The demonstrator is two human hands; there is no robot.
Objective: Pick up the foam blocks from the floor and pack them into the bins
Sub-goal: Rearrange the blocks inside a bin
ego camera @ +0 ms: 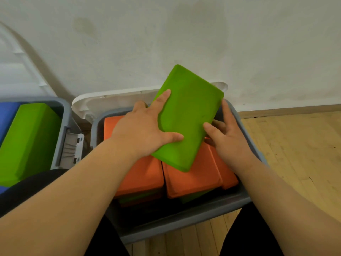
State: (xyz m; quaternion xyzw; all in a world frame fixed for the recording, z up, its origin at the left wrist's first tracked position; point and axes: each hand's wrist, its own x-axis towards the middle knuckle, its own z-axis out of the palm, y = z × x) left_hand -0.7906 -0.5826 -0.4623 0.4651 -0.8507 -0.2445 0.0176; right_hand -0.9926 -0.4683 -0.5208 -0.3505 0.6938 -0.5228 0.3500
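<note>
Legible text, labels, brands, numbers, signs: none. Surfaces checked: green foam block [188,117], plain faces; orange foam blocks [191,180], plain; near grey bin [184,218] and left grey bin [60,126], unmarked walls and rims; white lid [103,102], moulded ribs only; wall [184,34], stains only.

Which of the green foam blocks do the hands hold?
The tilted green block over the orange blocks in the right bin: left hand and right hand both hold it. The other green block lies untouched in the left bin.
</note>
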